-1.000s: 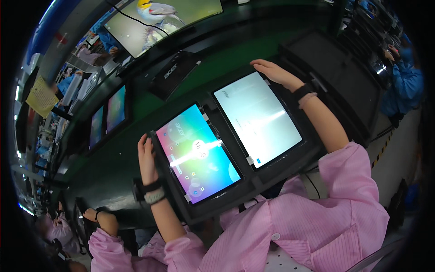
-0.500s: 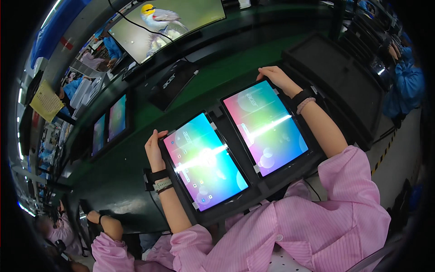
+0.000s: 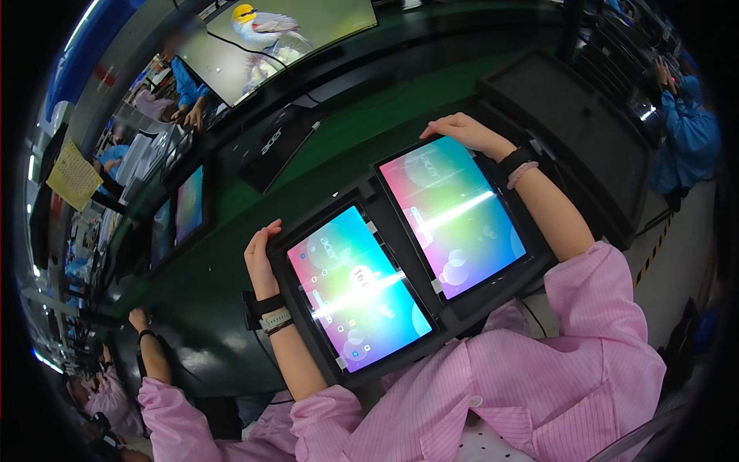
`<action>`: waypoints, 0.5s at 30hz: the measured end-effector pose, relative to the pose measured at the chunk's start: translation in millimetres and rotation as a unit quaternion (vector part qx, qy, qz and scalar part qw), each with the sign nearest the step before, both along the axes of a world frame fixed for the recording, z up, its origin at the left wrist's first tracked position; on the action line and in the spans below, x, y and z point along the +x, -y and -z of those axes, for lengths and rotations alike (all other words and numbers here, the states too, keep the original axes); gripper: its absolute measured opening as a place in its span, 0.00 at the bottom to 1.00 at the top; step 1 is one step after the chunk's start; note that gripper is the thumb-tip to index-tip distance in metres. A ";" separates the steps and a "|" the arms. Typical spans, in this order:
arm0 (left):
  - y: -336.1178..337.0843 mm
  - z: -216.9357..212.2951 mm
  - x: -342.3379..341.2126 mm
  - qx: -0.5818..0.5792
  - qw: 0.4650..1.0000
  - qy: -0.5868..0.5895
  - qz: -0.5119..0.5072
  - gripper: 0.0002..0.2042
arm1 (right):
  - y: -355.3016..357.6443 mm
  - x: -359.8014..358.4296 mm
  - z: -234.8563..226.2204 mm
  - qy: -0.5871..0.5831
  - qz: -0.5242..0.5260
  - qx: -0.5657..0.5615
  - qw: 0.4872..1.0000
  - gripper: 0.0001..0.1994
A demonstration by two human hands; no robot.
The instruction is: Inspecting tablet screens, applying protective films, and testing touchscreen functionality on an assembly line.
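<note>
A black tray point(image 3: 368, 190) rests tilted against my body and carries two lit tablets side by side. The left tablet point(image 3: 356, 285) and the right tablet point(image 3: 454, 212) both show a rainbow-coloured screen. My left hand point(image 3: 260, 258) grips the tray's left edge beside the left tablet. My right hand point(image 3: 462, 129) holds the tray's far right corner, fingers over the top edge of the right tablet. Both wrists wear dark bands, and my sleeves are pink.
A green workbench point(image 3: 362, 108) lies beyond the tray, with a black laptop-like device point(image 3: 277, 150) and two small lit screens point(image 3: 178, 215) at left. A large monitor point(image 3: 277, 38) shows a bird. Black trays point(image 3: 577, 131) stand right. A pink-sleeved person's arm point(image 3: 150, 350) is lower left; a blue-clad person point(image 3: 685, 131) is right.
The right tablet's screen went from white to the rainbow picture. The tray with both tablets has shifted closer and rightward in view; both hands keep their grip on it.
</note>
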State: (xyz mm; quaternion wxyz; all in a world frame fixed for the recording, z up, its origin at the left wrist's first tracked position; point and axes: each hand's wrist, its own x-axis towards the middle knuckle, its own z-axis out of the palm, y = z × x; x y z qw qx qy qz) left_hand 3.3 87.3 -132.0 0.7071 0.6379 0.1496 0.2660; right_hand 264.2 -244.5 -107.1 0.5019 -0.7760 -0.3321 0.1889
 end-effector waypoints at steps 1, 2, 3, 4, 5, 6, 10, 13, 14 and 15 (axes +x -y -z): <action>-0.1 0.8 0.0 0.002 1.000 0.000 0.003 0.13 | -3.3 -0.7 -0.1 0.000 0.003 0.002 1.000 0.18; 0.1 1.3 0.0 0.015 1.000 -0.007 -0.006 0.12 | -7.4 -1.4 -0.7 0.077 0.005 -0.029 0.997 0.18; -0.2 1.0 0.7 0.029 0.999 -0.015 -0.015 0.11 | -12.6 -2.1 -1.1 0.154 0.007 -0.060 0.986 0.18; -0.4 -0.4 -0.1 0.030 0.999 -0.015 -0.016 0.11 | -21.8 -0.7 0.5 0.220 -0.017 -0.086 0.972 0.20; 0.2 -0.9 0.1 0.054 0.998 -0.021 -0.013 0.11 | -30.5 -8.0 -10.2 0.219 -0.017 -0.086 0.972 0.20; 0.6 -1.3 -0.2 0.078 0.997 -0.026 -0.011 0.11 | -39.5 -15.7 -21.4 0.258 -0.056 -0.175 0.948 0.19; 2.3 -2.2 1.9 0.102 0.994 -0.033 -0.012 0.10 | -79.2 -53.3 -24.7 0.333 -0.119 -0.310 0.882 0.30; 1.9 -0.7 2.2 0.111 0.993 -0.038 -0.022 0.09 | -82.0 -92.0 -14.2 0.514 -0.106 -0.322 0.788 0.39; 0.4 0.9 2.5 0.109 0.993 -0.032 -0.017 0.09 | -80.0 -95.1 -10.2 0.555 -0.098 -0.298 0.770 0.41; -1.6 1.8 3.1 0.106 0.994 -0.026 -0.011 0.09 | -79.4 -92.7 -9.8 0.556 -0.102 -0.297 0.770 0.41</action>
